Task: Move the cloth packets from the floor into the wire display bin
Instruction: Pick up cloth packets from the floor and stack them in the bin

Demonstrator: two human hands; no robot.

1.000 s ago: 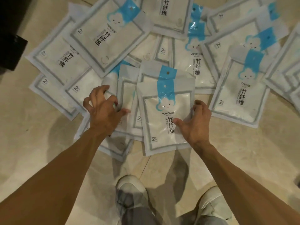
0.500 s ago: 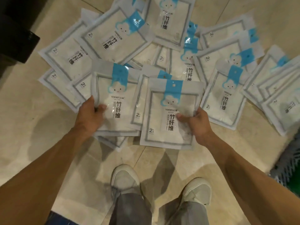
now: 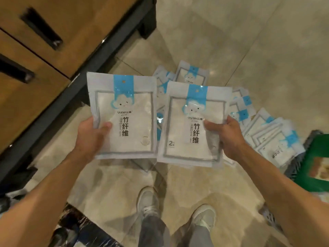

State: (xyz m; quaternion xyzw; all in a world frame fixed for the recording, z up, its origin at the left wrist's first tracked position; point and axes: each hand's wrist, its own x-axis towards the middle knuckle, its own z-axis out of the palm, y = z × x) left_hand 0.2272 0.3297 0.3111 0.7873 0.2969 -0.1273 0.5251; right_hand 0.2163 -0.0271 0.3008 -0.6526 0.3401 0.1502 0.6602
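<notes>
My left hand (image 3: 89,138) grips a white cloth packet (image 3: 130,125) with a blue cloud label by its lower left edge, thumb on the front. My right hand (image 3: 226,138) grips a second, like packet (image 3: 185,139) by its right side. Both packets are held face up, side by side, well above the floor. Several more packets (image 3: 267,139) lie in a pile on the tiled floor beneath and to the right of the held ones. No wire bin can be made out for certain.
A wooden cabinet (image 3: 35,50) with a dark base runs along the left. A green object on a grey mat (image 3: 316,157) lies at the right edge. My two shoes (image 3: 147,202) stand on the beige tiles below the packets.
Both hands took hold of a packet each and lifted them off the pile. The view rose and turned, so the floor pile now sits farther away and the cabinet came into sight.
</notes>
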